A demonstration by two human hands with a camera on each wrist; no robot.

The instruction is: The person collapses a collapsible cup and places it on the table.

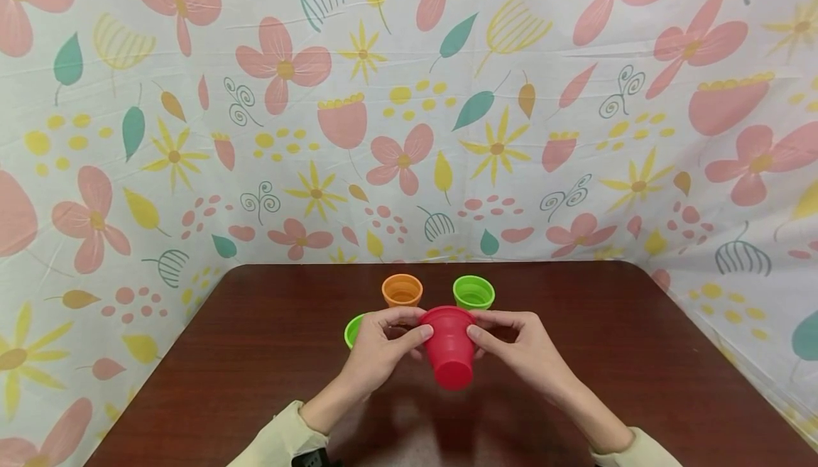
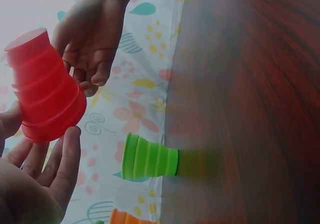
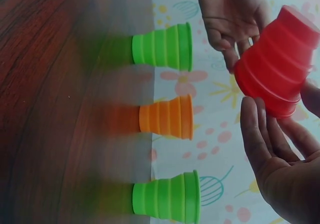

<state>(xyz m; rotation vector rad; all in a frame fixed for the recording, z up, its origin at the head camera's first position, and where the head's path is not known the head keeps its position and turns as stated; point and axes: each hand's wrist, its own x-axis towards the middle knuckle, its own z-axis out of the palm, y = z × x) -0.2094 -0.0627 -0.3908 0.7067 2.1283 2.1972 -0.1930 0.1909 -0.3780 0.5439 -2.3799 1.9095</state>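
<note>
A red collapsible cup [image 1: 451, 345] with stepped, ringed walls is held above the table, tilted so its base points down toward me and its wide rim lies away. My left hand [image 1: 375, 348] pinches the rim's left side, thumb on the near wall and fingers behind. On the opposite side my right hand [image 1: 529, 350] grips the rim the same way. Both wrist views show the red cup [image 2: 47, 88] between the two hands, with fingers [image 3: 257, 129] near its rim. The cup's inside is hidden in every view.
Behind the hands, an orange cup [image 1: 402, 291] and a green cup [image 1: 474, 292] stand upright on the dark brown table [image 1: 255, 353]. Another green cup [image 1: 351, 331] is partly covered by my left hand. A flower-printed cloth [image 1: 409, 98] hangs behind the table.
</note>
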